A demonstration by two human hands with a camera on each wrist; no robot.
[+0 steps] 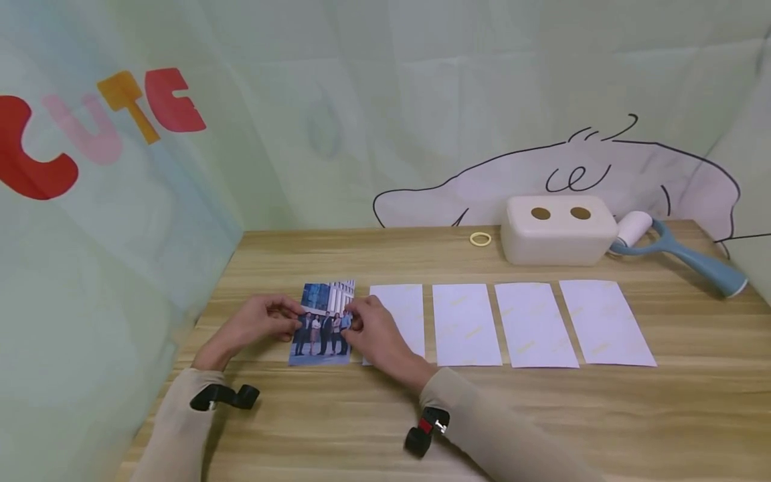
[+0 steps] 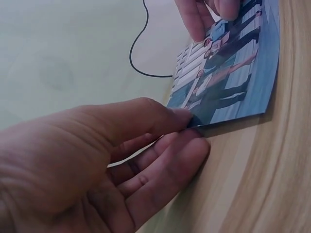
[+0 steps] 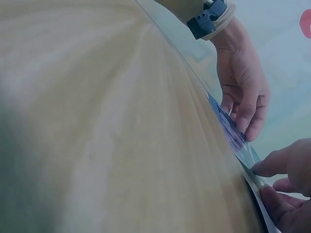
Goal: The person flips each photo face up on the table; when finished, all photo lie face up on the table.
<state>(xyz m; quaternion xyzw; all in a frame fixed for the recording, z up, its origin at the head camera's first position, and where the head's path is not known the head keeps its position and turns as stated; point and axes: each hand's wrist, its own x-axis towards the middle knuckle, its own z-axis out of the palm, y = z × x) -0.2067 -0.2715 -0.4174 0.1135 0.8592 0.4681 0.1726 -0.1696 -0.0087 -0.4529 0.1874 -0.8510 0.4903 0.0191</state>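
A printed photo point(image 1: 322, 338) of several people standing before tall buildings lies at the left end of a row on the wooden table. My left hand point(image 1: 265, 320) pinches its left edge, the thumb on top and fingers below, as the left wrist view shows with the left hand point(image 2: 97, 155). At the opposite edge my right hand point(image 1: 379, 335) pinches the photo between thumb and fingers. Beside it, a white sheet point(image 1: 406, 314) with faint yellow marks is partly hidden by the right hand. In the right wrist view the photo point(image 3: 231, 133) appears nearly edge-on.
Several more white sheets point(image 1: 466, 328) continue the row rightward, spaced slightly apart. Behind them stand a pale box point(image 1: 557, 234) with two round holes, a small yellow ring point(image 1: 480, 239) and a blue-handled lint roller point(image 1: 693, 258). A printed curtain point(image 1: 337, 134) hangs along the back and left.
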